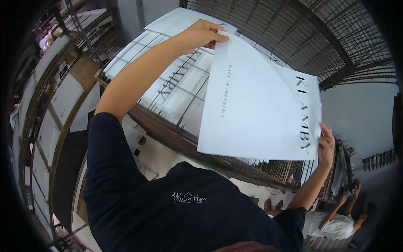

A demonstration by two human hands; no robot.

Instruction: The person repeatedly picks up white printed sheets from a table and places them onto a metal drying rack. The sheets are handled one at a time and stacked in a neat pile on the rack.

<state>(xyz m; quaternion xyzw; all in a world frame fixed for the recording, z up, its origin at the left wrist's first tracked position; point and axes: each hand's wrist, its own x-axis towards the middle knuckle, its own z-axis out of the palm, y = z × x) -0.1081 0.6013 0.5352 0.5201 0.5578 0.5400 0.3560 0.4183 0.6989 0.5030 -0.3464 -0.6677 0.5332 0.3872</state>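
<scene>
Between my two hands a large white printed sheet (252, 109) is held up, tilted, with dark lettering along its right side and smaller print at its left; a curved fold line runs across its upper right. My left hand (205, 35) is closed in a pinch on its upper left corner. At the lower right edge, my right hand (326, 145) grips the sheet, its fingers partly hidden behind it. Below and behind lies a wire drying rack (184, 122) with more white printed sheets (168, 80) under its wires. Whether the sheet touches the rack cannot be made out.
Raised wire racks (289, 25) hang over the far side. To the left stands another rack (63, 122) holding pale sheets. A person in a white shirt (331, 224) works at the lower right, beside dark equipment (346, 164). Tiled floor (157, 157) shows below the rack.
</scene>
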